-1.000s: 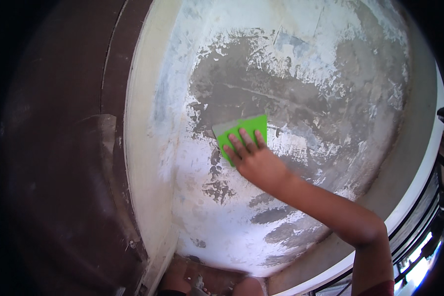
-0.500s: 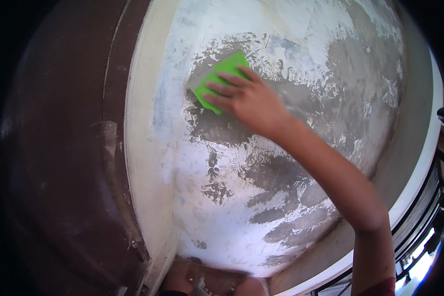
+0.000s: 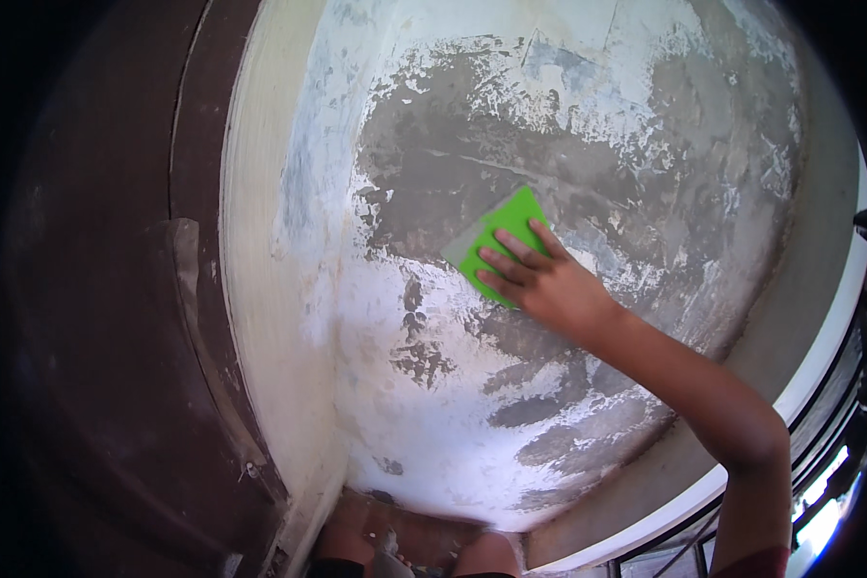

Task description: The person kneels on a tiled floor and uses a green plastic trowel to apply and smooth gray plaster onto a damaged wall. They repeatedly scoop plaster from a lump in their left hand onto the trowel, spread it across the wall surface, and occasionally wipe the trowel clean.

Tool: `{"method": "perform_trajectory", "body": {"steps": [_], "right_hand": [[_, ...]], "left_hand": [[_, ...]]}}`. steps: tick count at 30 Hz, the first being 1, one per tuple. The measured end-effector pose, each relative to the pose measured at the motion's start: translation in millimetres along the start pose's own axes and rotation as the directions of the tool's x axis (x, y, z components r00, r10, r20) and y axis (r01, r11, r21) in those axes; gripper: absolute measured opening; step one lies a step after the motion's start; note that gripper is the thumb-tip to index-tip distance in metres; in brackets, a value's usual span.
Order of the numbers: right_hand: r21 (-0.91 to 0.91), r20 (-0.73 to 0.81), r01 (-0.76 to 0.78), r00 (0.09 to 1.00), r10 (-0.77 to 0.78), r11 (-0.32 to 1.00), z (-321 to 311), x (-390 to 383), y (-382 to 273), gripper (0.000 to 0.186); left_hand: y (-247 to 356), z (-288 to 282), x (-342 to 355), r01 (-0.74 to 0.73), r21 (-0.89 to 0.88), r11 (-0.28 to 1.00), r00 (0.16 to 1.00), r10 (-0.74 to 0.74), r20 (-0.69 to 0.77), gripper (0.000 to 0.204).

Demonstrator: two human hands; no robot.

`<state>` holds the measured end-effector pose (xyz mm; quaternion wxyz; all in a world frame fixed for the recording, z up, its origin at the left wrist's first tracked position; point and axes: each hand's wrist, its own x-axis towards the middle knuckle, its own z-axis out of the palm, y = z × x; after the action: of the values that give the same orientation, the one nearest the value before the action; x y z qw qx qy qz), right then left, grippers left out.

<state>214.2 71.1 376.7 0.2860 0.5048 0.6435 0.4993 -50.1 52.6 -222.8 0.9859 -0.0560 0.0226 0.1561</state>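
My right hand (image 3: 554,284) is closed on a green putty spreader (image 3: 522,210), its fingers laid across the green part. The spreader's pale, flat blade (image 3: 466,244) lies against a wall (image 3: 405,332) of white coating with rough grey patches. A broad smooth grey patch (image 3: 405,135) spreads up and to the left of the blade, with ragged white flakes along its borders. My left hand does not show in the head view.
A dark brown door or panel (image 3: 96,289) with a pale frame (image 3: 260,193) stands at left. A white-edged ledge (image 3: 809,376) curves along the right, with dark bars beyond. My bent legs (image 3: 486,556) are at the lower edge, near a small, unclear grey thing (image 3: 392,544).
My right hand and the spreader have moved down and to the right across the wall. The grey patch where they were is now uncovered and looks smoother.
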Motion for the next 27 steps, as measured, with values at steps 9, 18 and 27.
{"method": "perform_trajectory", "body": {"steps": [9,18,27], "right_hand": [[0.094,-0.083,-0.05,0.995,0.058,0.994,-60.4,-10.5,-15.7,0.052],[-0.013,-0.233,-0.448,0.871,0.433,0.894,-51.5,135.7,46.2,0.051],[-0.003,-0.234,-0.332,0.917,0.322,0.943,7.9,96.3,-58.4,0.047]], "left_hand": [[3.7,3.9,7.7,0.034,-0.049,0.998,0.949,-0.017,0.315,0.047],[4.3,-8.6,13.2,0.066,-0.099,0.993,0.684,0.027,0.729,0.053],[0.2,5.2,19.0,0.182,-0.177,0.967,0.522,0.057,0.851,0.054]]}}
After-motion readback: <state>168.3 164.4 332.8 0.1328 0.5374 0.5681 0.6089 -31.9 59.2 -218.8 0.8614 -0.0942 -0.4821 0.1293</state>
